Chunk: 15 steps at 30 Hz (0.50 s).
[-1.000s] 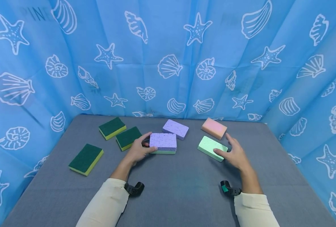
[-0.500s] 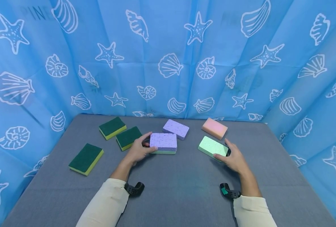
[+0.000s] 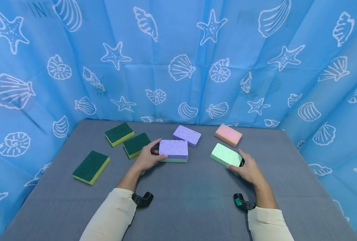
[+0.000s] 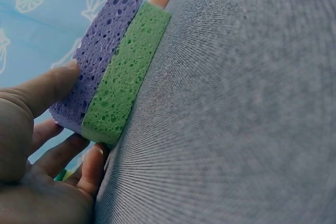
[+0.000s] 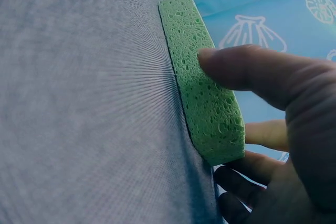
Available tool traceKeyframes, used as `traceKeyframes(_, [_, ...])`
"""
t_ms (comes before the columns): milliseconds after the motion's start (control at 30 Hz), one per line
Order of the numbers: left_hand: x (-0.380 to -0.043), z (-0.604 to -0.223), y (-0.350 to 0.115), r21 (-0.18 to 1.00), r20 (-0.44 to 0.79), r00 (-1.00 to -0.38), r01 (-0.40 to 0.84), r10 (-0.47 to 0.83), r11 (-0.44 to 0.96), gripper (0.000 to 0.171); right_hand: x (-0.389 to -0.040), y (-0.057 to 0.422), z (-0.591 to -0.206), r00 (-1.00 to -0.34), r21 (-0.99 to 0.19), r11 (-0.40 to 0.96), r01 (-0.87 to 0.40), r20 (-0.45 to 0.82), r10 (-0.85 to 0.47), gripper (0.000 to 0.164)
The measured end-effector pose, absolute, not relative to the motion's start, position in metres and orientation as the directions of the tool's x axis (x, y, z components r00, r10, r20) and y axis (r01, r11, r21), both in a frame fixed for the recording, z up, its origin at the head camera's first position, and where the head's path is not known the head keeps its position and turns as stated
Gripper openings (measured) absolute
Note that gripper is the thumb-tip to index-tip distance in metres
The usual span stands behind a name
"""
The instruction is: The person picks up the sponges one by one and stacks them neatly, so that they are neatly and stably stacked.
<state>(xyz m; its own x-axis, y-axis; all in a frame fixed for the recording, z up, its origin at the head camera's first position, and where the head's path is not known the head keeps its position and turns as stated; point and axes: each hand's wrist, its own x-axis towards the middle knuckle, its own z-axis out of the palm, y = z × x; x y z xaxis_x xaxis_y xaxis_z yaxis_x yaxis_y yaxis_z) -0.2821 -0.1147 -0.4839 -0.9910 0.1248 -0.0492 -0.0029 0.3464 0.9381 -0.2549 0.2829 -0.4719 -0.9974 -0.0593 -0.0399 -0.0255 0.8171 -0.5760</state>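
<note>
A purple sponge (image 3: 173,149) lies flat on top of a green sponge (image 4: 126,74), the two edges nearly lined up. My left hand (image 3: 146,159) grips the purple one by its left end, thumb on the near side and fingers toward the far side. Further right, a light green sponge (image 3: 226,154) lies on the grey cloth. At its right end my right hand (image 3: 250,169) pinches it between the thumb, pressed on the near face in the right wrist view, and fingers reaching round behind.
Behind the stack lies another purple sponge (image 3: 187,135), and a pink-orange sponge (image 3: 228,135) sits behind the light green one. Green-and-yellow scouring sponges (image 3: 91,167) are spread at the left. A blue shell-print curtain (image 3: 154,80) encloses the grey-covered table (image 3: 196,204).
The right hand's thumb has slid off the light green sponge's top to its near side, and the fingers have closed in at its end. The left hand has stayed at the stack.
</note>
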Motion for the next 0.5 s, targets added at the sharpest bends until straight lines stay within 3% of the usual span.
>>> traceKeyframes(500, [-0.2826, -0.4853, -0.1156, 0.937, -0.042, -0.991, 0.006, 0.13, 0.349, 0.073, -0.2543, 0.2807, -0.4691, -0.999, -0.605, 0.796, 0.012, -0.049, -0.022, 0.085])
